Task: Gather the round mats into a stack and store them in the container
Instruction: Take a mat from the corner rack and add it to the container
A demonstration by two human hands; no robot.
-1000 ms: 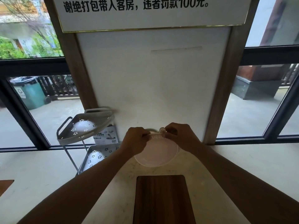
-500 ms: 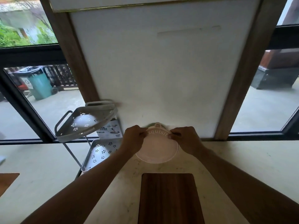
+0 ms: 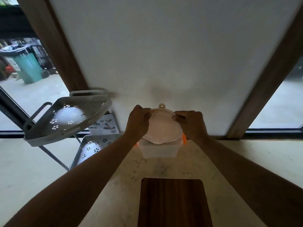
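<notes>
A stack of round pale mats, lettering on the top one and a small hanging tab at its far edge, is tilted up between both my hands. My left hand grips its left rim and my right hand grips its right rim. Directly under the mats stands a clear plastic container with orange side clips, on the marble counter by the wall. The mats' lower edge sits at the container's opening; how far in they reach is hidden.
A dark wooden cutting board lies on the counter near me. To the left stands a grey two-tier corner rack with a small printed box behind it. A white wall panel with wooden posts rises just behind the container.
The view has tilted down and closer. My hands have lifted the mats off the counter and tipped them over the container, which now shows beneath them.
</notes>
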